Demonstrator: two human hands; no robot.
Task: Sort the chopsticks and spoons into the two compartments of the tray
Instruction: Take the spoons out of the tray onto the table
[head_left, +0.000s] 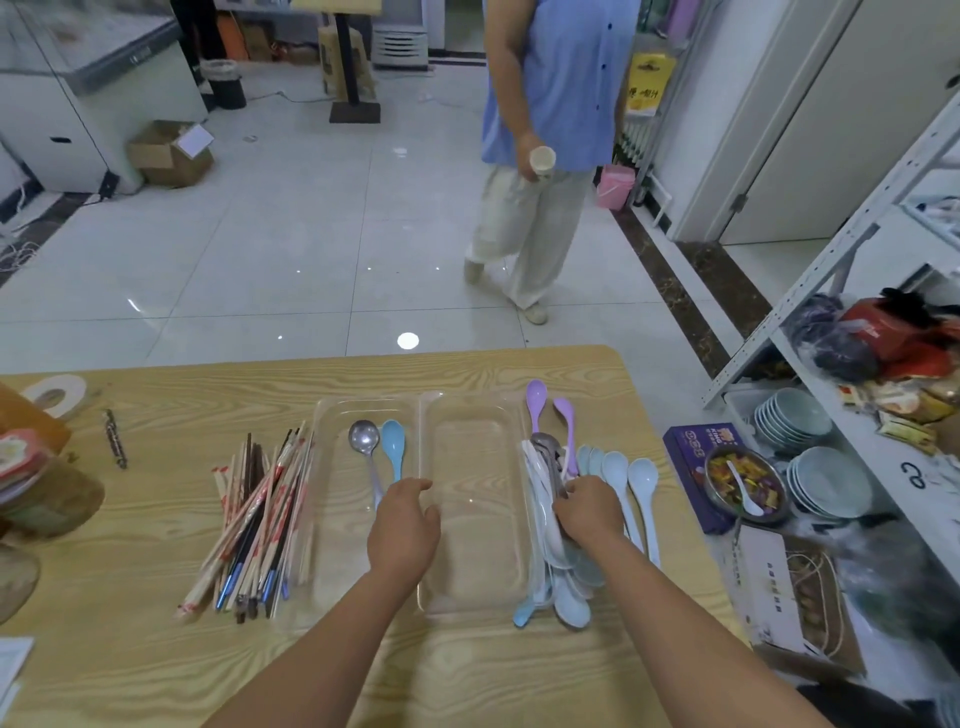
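Sorting had barely begun. A metal spoon (363, 435) and a blue spoon (393, 439) lay in the left compartment of the tray (470, 551). The chopsticks (260, 514) lay unsorted on the table (130, 597), left of the tray. The right hand (589, 512) had its fingers curled into the spoon pile (571, 577) toward the table's right edge. The left hand (402, 525) had its fingers loosely curled; whether it gripped anything could not be determined.

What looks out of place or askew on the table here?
Nothing spilled or broken. The chopsticks lie in a crossed heap left of the clear tray, some against its left rim. The spoon pile overlaps its right rim. Only a metal spoon and a blue spoon sit inside.
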